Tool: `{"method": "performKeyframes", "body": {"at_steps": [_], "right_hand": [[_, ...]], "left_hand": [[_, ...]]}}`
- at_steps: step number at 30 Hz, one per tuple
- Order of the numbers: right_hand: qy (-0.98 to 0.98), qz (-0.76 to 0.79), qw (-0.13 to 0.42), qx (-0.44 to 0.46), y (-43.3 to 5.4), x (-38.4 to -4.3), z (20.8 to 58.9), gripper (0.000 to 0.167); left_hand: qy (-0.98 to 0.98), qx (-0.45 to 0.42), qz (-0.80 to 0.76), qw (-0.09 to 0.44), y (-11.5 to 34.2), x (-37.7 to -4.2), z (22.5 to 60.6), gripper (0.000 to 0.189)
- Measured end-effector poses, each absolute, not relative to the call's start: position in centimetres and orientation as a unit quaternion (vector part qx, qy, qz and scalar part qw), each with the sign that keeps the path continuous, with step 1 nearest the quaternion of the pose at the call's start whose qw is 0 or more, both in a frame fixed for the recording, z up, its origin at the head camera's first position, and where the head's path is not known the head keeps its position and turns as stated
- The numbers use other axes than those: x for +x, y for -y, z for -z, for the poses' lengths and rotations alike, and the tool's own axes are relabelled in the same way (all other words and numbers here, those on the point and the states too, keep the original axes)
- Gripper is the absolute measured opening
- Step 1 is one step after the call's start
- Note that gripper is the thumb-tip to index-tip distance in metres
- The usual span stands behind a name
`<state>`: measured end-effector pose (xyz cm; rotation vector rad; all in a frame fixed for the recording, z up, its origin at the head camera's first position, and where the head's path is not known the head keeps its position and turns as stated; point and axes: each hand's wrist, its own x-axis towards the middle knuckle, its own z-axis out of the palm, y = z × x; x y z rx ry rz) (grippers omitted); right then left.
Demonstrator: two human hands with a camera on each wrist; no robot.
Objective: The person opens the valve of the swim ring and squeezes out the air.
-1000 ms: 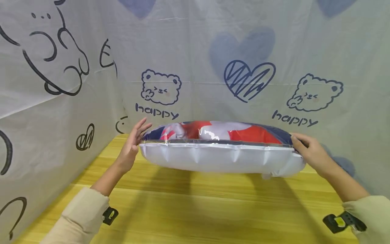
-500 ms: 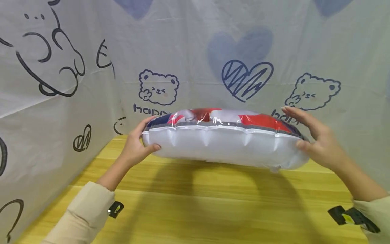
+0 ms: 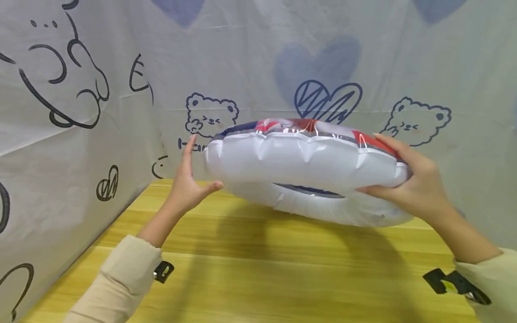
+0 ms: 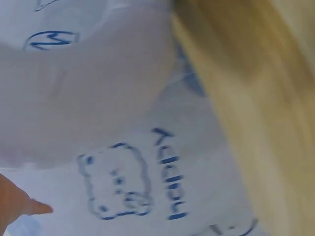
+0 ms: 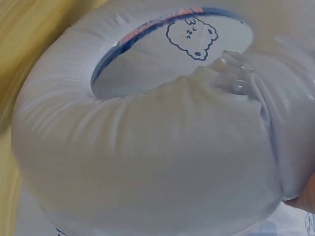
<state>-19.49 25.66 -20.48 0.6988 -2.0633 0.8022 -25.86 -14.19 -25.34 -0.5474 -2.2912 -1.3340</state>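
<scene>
An inflatable swim ring, white below and printed red, white and navy on top, is held tilted in the air over the table. My right hand grips its right side, thumb underneath and fingers over the top. My left hand is beside the ring's left end, thumb and fingers spread; in the left wrist view its fingertip shows apart from the ring. In the right wrist view the white underside, the center hole and a clear valve are visible.
The yellow wood-grain table lies below, with shadows on it. A white cloth with hearts, bears and "happy" lettering hangs behind and along the left side. Black straps with small devices are at both wrists.
The swim ring has risen and its near edge has tipped up, so the hole shows from below. My right hand has taken a grip on it; my left has come off its left end.
</scene>
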Motion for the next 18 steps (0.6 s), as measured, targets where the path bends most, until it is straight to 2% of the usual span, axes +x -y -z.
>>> {"method": "performKeyframes", "body": {"at_steps": [3,10,14,18], "right_hand": [[0.807,-0.353,0.407,0.243,-26.0,-19.6,20.4,0.089],[0.790,-0.422,0.411,0.166,-26.3,-19.8,19.9,0.075],[0.789,-0.449,0.406,0.104,-26.7,-19.7,19.8,0.068],[0.798,-0.468,0.378,0.034,-27.2,-19.7,19.7,0.065]], "left_hand": [[0.836,-0.158,0.492,0.184,14.4,-26.3,27.5,0.119],[0.867,-0.079,0.490,0.051,14.0,-27.4,32.9,0.102],[0.871,-0.061,0.487,-0.007,12.7,-27.3,35.0,0.102],[0.871,-0.051,0.487,-0.039,10.9,-26.8,36.2,0.104]]}}
